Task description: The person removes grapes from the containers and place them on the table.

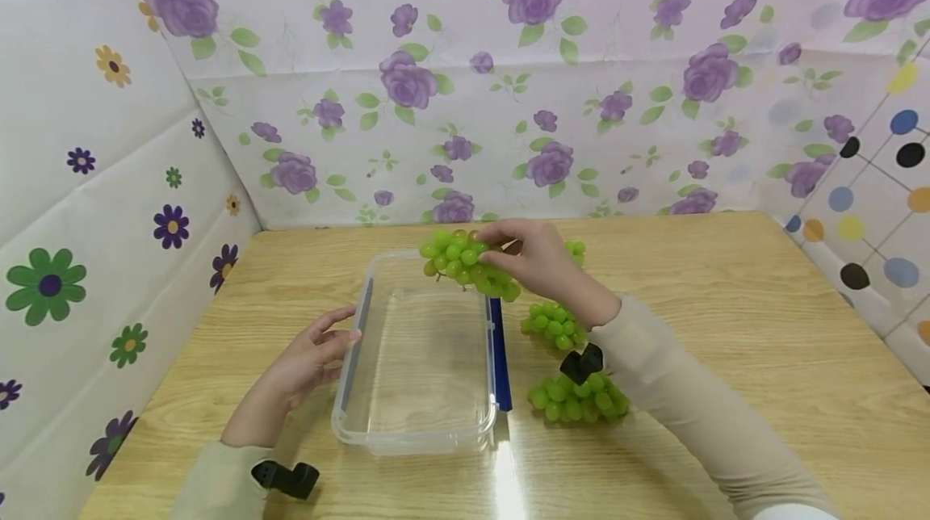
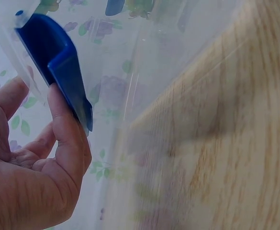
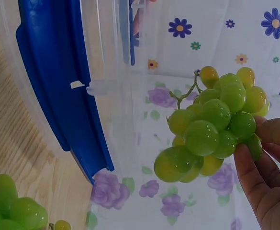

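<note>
My right hand (image 1: 534, 257) pinches a bunch of green grapes (image 1: 465, 262) between thumb and fingers, lifted over the far right corner of a clear plastic container (image 1: 417, 441). Small brown stems stick out of the held grapes (image 3: 202, 129) in the right wrist view. At the container's left side, my left hand (image 1: 312, 362) holds the rim, its fingers against the blue latch flap (image 2: 65, 72). Another blue flap (image 1: 500, 358) hangs along the right side. Inside the container only its bare bottom shows.
To the container's right lie a bunch of grapes (image 1: 554, 325) and a nearer one (image 1: 579, 397), partly under my right forearm. More grapes (image 1: 576, 251) show behind my right hand. The wooden table (image 1: 726, 302) meets flowered cloth walls (image 1: 479, 140) at the back and sides.
</note>
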Action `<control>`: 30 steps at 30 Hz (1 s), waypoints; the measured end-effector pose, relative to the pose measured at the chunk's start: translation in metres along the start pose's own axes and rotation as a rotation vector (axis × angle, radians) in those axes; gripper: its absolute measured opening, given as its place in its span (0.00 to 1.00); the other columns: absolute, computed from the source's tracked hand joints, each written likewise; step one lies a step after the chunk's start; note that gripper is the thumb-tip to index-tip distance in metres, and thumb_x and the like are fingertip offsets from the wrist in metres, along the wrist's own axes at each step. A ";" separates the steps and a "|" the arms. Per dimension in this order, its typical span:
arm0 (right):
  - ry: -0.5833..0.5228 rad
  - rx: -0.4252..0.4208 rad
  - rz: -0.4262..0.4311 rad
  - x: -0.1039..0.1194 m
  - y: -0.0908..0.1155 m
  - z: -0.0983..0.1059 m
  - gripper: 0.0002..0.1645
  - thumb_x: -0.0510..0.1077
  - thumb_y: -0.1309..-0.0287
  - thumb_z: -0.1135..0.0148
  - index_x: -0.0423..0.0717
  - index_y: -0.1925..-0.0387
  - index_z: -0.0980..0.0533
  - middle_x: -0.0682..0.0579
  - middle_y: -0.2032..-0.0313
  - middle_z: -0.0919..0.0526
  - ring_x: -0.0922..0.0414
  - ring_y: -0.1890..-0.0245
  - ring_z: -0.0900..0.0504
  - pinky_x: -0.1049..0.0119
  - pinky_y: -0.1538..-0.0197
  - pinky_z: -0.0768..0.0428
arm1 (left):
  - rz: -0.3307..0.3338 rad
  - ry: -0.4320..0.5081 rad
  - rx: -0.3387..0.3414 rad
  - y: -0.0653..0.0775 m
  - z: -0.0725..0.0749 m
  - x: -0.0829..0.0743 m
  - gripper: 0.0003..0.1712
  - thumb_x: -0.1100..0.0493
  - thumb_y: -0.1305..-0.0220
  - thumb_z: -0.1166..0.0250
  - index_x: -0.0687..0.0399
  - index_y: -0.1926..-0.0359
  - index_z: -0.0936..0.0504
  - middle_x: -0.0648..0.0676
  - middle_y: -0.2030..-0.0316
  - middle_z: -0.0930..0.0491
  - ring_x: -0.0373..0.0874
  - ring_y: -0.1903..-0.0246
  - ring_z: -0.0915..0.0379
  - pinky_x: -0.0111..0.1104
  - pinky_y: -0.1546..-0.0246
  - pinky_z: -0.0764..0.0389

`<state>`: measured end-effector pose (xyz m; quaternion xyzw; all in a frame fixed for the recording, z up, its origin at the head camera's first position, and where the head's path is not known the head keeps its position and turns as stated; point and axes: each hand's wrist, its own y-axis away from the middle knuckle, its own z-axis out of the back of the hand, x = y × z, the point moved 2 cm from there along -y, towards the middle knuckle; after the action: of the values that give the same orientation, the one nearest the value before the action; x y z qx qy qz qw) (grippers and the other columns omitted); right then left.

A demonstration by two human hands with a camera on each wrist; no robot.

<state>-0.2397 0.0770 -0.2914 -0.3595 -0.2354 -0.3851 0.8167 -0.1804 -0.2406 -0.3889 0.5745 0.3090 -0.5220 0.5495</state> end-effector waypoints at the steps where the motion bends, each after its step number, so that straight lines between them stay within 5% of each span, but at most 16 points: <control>1: 0.003 -0.004 0.000 0.000 0.000 0.001 0.12 0.36 0.45 0.34 0.38 0.57 0.19 0.44 0.58 0.15 0.52 0.59 0.18 0.65 0.59 0.19 | -0.001 -0.002 0.000 0.000 0.000 0.000 0.39 0.51 0.31 0.44 0.53 0.27 0.52 0.54 0.50 0.28 0.39 0.58 0.26 0.36 0.56 0.25; 30: 0.055 -0.117 -0.224 -0.032 0.025 0.037 0.14 0.37 0.42 0.36 0.40 0.53 0.20 0.43 0.56 0.16 0.50 0.59 0.18 0.58 0.56 0.20 | 0.007 -0.015 0.010 0.000 0.000 -0.001 0.39 0.49 0.30 0.44 0.52 0.26 0.52 0.55 0.49 0.28 0.38 0.60 0.28 0.36 0.59 0.26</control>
<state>-0.2430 0.1311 -0.2995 -0.3674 -0.2288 -0.4965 0.7525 -0.1806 -0.2400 -0.3882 0.5744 0.3004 -0.5258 0.5507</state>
